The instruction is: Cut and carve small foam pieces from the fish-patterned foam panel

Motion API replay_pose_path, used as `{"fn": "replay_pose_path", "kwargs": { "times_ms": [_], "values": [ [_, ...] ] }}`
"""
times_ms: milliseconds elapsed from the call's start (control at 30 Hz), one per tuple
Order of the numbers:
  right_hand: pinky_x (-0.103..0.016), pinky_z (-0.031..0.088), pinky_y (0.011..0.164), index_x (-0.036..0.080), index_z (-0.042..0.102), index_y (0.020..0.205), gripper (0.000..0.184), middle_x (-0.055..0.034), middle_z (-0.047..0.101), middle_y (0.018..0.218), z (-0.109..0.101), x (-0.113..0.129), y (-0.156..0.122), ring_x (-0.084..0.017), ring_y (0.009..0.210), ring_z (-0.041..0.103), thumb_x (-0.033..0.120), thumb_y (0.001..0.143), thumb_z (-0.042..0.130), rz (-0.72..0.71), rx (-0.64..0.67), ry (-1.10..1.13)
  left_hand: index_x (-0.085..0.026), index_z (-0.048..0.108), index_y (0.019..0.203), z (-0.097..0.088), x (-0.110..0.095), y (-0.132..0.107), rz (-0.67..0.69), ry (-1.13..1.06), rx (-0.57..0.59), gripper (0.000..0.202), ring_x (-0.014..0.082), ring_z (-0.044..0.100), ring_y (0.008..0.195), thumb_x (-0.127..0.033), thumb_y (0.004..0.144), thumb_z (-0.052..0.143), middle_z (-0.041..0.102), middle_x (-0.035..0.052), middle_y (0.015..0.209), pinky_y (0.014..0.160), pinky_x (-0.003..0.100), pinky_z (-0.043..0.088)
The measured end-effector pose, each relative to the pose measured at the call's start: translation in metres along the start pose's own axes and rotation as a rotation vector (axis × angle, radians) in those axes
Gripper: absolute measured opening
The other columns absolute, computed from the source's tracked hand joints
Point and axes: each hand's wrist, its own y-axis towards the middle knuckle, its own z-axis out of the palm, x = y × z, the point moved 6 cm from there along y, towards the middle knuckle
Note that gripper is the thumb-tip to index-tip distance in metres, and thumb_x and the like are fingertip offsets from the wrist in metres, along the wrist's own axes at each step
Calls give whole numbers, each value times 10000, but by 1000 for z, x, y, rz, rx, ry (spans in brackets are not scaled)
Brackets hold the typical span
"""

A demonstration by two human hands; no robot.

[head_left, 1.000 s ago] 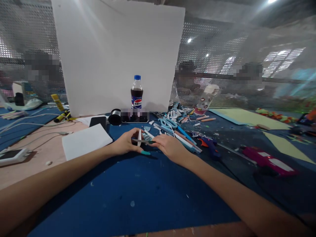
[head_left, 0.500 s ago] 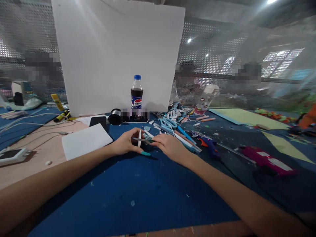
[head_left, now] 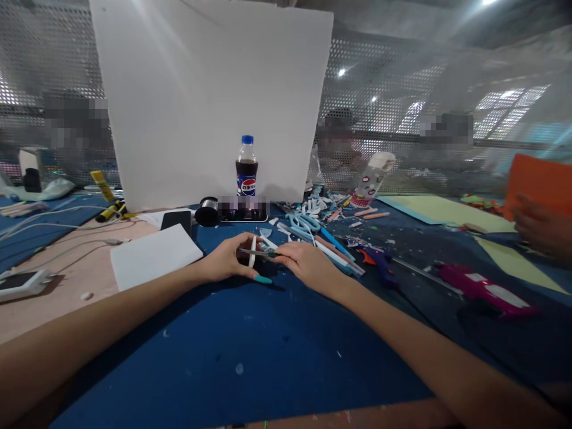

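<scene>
My left hand (head_left: 226, 259) pinches a small white strip (head_left: 252, 251) upright between thumb and fingers. The long turquoise thumbnail points right, just above the blue mat (head_left: 236, 333). My right hand (head_left: 306, 265) is closed on a slim metal-bladed cutting tool (head_left: 258, 253) with a bit of green at its grip. The blade crosses the white strip, and my fingers hide most of the handle, so its exact kind is unclear. Right behind the hands lie white and blue offcuts (head_left: 267, 233) and light-blue scissors (head_left: 305, 223).
A cola bottle (head_left: 247, 170) stands behind a phone (head_left: 244, 210), beside a wire spool (head_left: 207, 211). Left lies white paper (head_left: 155, 256). Right are a blue glue gun (head_left: 382, 265), a magenta tool (head_left: 485, 289) and a tumbler (head_left: 373, 179). A co-worker's hand (head_left: 543, 229) is near an orange sheet (head_left: 538, 185).
At the far right, an orange sheet has been raised and a co-worker's hand has come into view. My two hands, the strip and the bladed tool have hardly moved.
</scene>
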Motion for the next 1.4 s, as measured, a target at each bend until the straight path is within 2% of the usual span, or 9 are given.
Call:
{"fn": "replay_pose_path", "kwargs": {
  "times_ms": [200,500,633,867,1133,1400],
  "values": [
    [-267,398,673,174,628,859,227,-46,641,830,4,-2,1,-163,779,561,267,899,425,15,-8,6,-176,471,1076,1,0,0,8,-34,11,624,245,544,1003,-201,542,794,544,85,1062,887,463,417],
    [-273,413,692,166,633,835,230,-57,652,827,-5,0,-1,-172,784,572,251,893,427,22,-2,21,-161,466,1104,-1,1,0,12,-47,-17,643,245,558,1000,-215,553,793,555,102,1080,872,443,431],
    [-278,415,704,163,637,847,222,-62,655,841,-4,0,0,-177,802,575,238,890,433,25,6,3,-172,475,1119,0,1,-1,10,-21,8,651,250,545,1024,-214,553,794,545,104,1112,863,428,439],
    [-271,406,687,165,633,848,214,-52,653,830,1,1,3,-162,771,570,240,892,437,33,10,-1,-171,489,1102,2,-1,0,6,-33,32,657,267,544,1029,-190,526,804,561,100,1085,865,447,431],
    [-258,402,658,166,627,820,205,-50,647,812,-6,0,0,-162,758,565,233,884,445,39,-7,16,-176,492,1081,2,-3,-1,6,-102,12,631,264,546,1032,-175,529,798,572,96,1082,872,466,421],
    [-255,385,643,158,625,805,202,-52,643,794,-4,0,2,-158,739,558,233,880,454,40,-14,-4,-182,486,1109,3,-2,0,41,-46,39,655,271,518,1080,-195,534,799,540,100,1136,899,455,408]
  ]
}}
